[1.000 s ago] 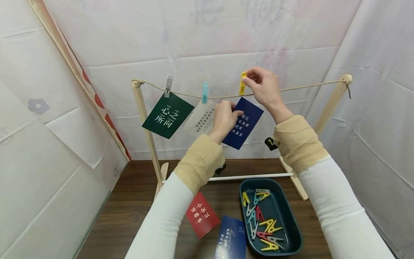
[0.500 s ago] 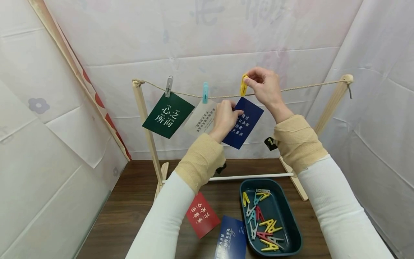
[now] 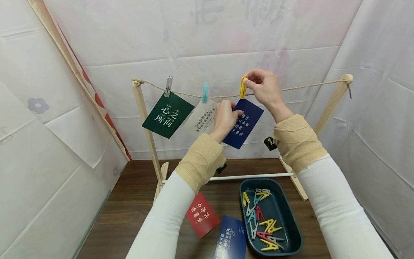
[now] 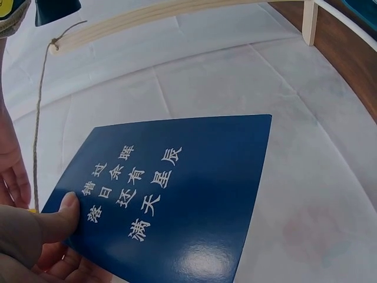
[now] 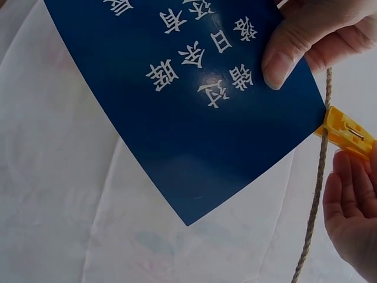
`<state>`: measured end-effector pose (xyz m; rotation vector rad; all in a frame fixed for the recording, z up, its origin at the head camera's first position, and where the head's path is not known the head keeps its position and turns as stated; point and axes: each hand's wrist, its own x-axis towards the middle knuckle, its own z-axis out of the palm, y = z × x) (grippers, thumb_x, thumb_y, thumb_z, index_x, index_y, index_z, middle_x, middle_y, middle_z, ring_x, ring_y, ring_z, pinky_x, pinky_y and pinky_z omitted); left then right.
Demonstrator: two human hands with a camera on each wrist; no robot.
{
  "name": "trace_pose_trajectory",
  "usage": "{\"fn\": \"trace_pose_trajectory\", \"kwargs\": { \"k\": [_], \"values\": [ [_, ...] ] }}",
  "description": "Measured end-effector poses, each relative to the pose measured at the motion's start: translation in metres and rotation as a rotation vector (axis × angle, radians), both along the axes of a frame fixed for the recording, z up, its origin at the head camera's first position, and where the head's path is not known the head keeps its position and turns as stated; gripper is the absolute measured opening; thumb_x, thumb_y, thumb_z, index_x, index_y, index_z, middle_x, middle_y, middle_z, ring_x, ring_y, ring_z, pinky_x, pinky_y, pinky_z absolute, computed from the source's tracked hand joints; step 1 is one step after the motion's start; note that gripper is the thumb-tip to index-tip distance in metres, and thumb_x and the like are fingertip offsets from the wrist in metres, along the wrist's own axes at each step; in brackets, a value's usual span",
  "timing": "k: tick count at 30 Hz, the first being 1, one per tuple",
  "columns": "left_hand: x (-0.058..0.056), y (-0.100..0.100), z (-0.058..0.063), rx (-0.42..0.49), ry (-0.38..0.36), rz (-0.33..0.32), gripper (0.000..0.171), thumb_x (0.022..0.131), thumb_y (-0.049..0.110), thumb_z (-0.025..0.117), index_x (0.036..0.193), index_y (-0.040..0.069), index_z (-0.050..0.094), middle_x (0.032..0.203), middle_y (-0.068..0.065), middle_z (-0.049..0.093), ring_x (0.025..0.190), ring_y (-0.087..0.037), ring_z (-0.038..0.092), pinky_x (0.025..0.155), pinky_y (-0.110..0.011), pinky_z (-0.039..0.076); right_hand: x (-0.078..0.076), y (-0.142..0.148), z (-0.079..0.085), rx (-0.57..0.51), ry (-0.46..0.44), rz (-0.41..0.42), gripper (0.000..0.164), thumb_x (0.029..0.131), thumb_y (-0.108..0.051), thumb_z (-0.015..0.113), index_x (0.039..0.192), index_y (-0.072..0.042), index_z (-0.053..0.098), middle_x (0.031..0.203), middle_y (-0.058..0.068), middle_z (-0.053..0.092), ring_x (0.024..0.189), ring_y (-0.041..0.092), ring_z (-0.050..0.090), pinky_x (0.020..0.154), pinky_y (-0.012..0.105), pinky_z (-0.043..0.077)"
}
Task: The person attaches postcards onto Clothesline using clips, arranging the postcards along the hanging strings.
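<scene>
My left hand (image 3: 225, 120) pinches the left edge of a dark blue card (image 3: 244, 124) between thumb and fingers. The white lettering on that card faces the left wrist view, where the thumb (image 4: 62, 218) presses its front. Above it, my right hand (image 3: 264, 86) pinches a yellow clothespin (image 3: 243, 88). In the right wrist view the clothespin's tip sits over the rope (image 5: 318, 194) and the card's top corner. Further left on the rope hang a green card (image 3: 168, 115) under a grey clothespin (image 3: 168, 86) and a cream card (image 3: 201, 118) under a light blue clothespin (image 3: 205, 92).
Wooden posts (image 3: 147, 133) hold the rope up, with a white rod (image 3: 252, 177) low between them. On the brown table (image 3: 116, 216) lie a red card (image 3: 202, 216), another blue card (image 3: 231, 237) and a dark teal tray (image 3: 291, 219) with several clothespins.
The yellow clothespin and my right hand have moved down slightly, bringing the clothespin's tip onto the rope and the card's corner. My left hand and the blue card stay almost still.
</scene>
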<state>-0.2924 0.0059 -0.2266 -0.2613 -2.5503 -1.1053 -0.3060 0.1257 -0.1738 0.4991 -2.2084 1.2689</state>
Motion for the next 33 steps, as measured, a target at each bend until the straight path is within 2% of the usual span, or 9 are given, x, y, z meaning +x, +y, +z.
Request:
{"fn": "trace_pose_trajectory", "kwargs": {
  "k": [5,18,27,33],
  "values": [
    [-0.0002,0.0001,0.0001,0.001,0.002,-0.001,0.015,0.08,0.019,0.067,0.086,0.005,0.069,0.077,-0.004,0.064,0.065,-0.011,0.058,0.057,-0.022,0.044,-0.0006,0.0001,-0.0018,0.013,-0.035,0.004,0.012,0.084,-0.007,0.06,0.092,0.002,0.064,0.077,0.004,0.059,0.072,0.017,0.054,0.061,0.022,0.036],
    [-0.0005,0.0016,0.0,0.01,-0.008,0.006,0.015,0.08,0.019,0.066,0.087,0.005,0.069,0.078,-0.004,0.064,0.067,-0.011,0.058,0.057,-0.021,0.044,0.0,0.0008,-0.0029,0.101,-0.073,-0.02,0.014,0.086,-0.011,0.058,0.094,0.0,0.063,0.083,0.009,0.06,0.075,0.021,0.053,0.061,0.023,0.038],
    [-0.0005,0.0025,-0.001,0.006,-0.008,0.01,0.016,0.08,0.019,0.067,0.087,0.005,0.068,0.079,-0.004,0.064,0.067,-0.012,0.058,0.058,-0.022,0.044,0.0001,0.0009,-0.0032,0.136,-0.101,-0.017,0.016,0.087,-0.013,0.057,0.095,0.0,0.063,0.085,0.012,0.061,0.073,0.015,0.053,0.066,0.025,0.042],
    [-0.0015,0.0026,-0.0024,0.013,-0.013,0.011,0.016,0.08,0.019,0.067,0.087,0.005,0.069,0.079,-0.004,0.065,0.068,-0.012,0.058,0.058,-0.022,0.044,0.0009,0.0012,-0.0027,0.151,-0.13,-0.013,0.02,0.088,-0.014,0.056,0.099,0.001,0.063,0.091,0.015,0.061,0.083,0.025,0.055,0.07,0.027,0.042]
  ]
}}
